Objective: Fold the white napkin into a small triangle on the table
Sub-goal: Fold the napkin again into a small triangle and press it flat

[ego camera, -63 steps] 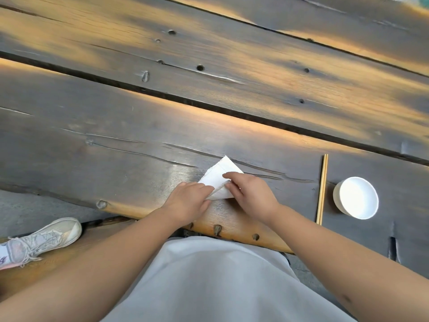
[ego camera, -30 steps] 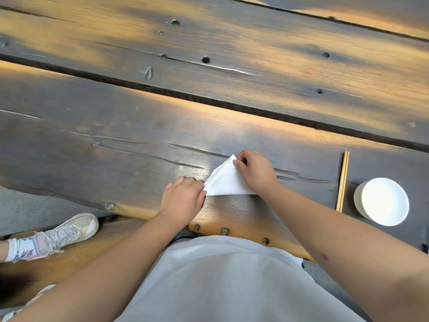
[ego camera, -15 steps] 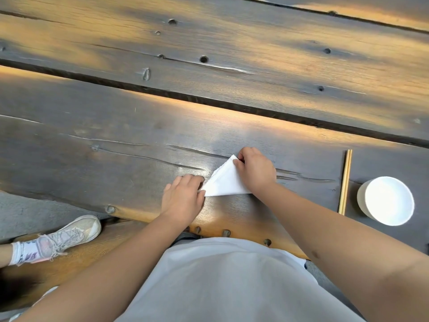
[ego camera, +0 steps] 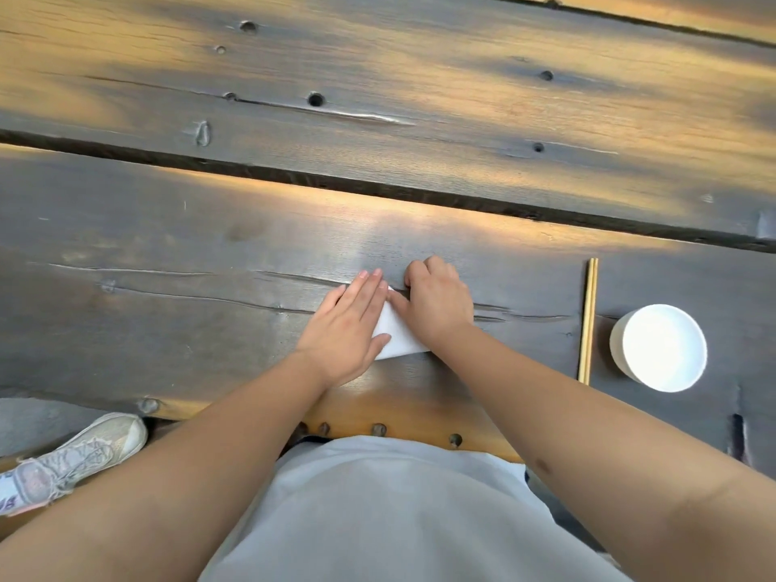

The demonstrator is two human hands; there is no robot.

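Observation:
The white napkin (ego camera: 397,336), folded into a small triangle, lies flat on the dark wooden table (ego camera: 210,228) near its front edge. My left hand (ego camera: 348,329) lies palm down over the napkin's left side, fingers straight and together. My right hand (ego camera: 436,300) presses with curled fingers on the napkin's upper right corner. Only a wedge of napkin shows between the two hands; the rest is hidden under them.
A pair of wooden chopsticks (ego camera: 588,321) lies to the right, pointing away from me. A white round bowl (ego camera: 659,348) stands just right of them. A wide gap (ego camera: 378,191) runs between the table planks. A sneaker (ego camera: 71,459) shows at lower left, below the table edge.
My left hand has opened from a fist and slid up flat over the napkin. My right hand stays on the top corner.

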